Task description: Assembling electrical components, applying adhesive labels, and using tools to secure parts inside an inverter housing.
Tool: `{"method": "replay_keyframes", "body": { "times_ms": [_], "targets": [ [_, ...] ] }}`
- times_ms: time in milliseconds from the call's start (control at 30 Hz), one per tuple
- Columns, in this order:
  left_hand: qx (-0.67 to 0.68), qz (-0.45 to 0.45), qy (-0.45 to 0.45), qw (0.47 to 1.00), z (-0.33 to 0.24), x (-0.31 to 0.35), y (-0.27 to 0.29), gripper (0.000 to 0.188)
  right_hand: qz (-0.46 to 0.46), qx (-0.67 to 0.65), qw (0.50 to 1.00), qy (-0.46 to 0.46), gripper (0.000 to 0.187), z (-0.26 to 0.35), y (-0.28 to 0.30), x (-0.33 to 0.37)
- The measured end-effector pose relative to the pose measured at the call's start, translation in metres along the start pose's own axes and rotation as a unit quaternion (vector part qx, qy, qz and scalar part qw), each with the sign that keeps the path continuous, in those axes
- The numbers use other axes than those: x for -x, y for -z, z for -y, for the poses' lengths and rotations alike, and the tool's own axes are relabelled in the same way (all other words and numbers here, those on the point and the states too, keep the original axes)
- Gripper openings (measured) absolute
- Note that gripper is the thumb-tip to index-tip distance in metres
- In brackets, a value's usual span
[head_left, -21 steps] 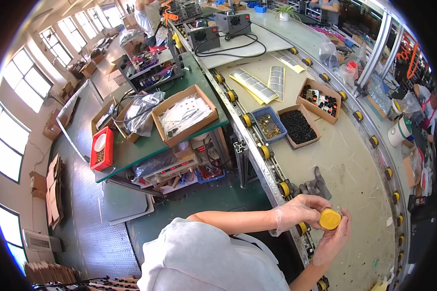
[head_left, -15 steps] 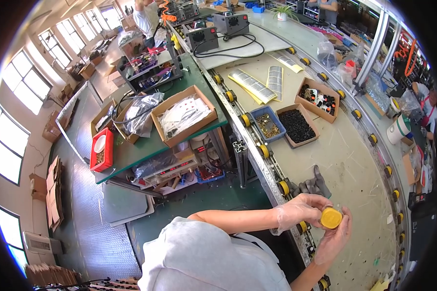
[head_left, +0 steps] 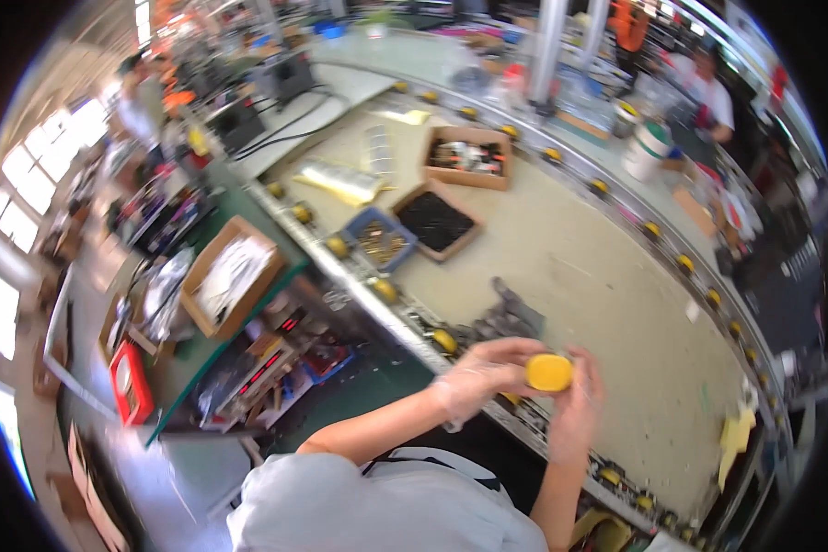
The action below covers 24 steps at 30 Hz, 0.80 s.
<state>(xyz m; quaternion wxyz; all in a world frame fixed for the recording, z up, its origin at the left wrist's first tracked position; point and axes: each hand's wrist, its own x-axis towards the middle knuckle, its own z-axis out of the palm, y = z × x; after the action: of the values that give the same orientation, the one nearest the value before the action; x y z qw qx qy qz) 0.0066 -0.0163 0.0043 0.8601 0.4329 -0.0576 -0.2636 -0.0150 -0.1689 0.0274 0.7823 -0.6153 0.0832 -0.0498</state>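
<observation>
Between my two hands is a small yellow piece with a rounded-square, flat face; I cannot make out whether it is a cap, a tin or a block. My left hand grips it from the left, and my right hand closes round its right side. Thin clear plastic gloves cover both hands. Just beyond my left hand a dark grey work glove lies on the pale worktop.
Farther off stand a blue bin of brass parts, a carton of black pieces and a carton of mixed parts. Yellow-wheeled roller rails edge the worktop. A green side table holds boxes. Another person is at far right.
My view has swung to the right, so the bins and the side table sit farther left in the picture, with some blur. Both hands still hold the yellow piece.
</observation>
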Motion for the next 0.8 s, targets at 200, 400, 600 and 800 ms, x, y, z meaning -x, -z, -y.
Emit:
{"method": "replay_keyframes", "body": {
  "times_ms": [200,400,600,800],
  "targets": [
    [0.003,-0.066,0.042,0.997,-0.005,0.003,0.002,0.047,0.005,-0.056,0.997,-0.047,0.024,-0.022,0.007,-0.008],
    [0.046,-0.058,0.059,0.995,0.002,-0.004,-0.003,0.050,0.006,-0.082,0.994,-0.067,0.027,-0.017,0.015,-0.005],
    [0.005,-0.052,0.031,0.998,-0.009,-0.014,-0.010,0.051,0.010,-0.051,0.998,-0.033,0.029,-0.007,0.017,-0.019],
    [0.004,-0.061,0.053,0.997,-0.003,-0.024,-0.001,0.050,0.000,-0.050,0.996,-0.072,0.029,-0.011,0.015,-0.025]
  ]
}}
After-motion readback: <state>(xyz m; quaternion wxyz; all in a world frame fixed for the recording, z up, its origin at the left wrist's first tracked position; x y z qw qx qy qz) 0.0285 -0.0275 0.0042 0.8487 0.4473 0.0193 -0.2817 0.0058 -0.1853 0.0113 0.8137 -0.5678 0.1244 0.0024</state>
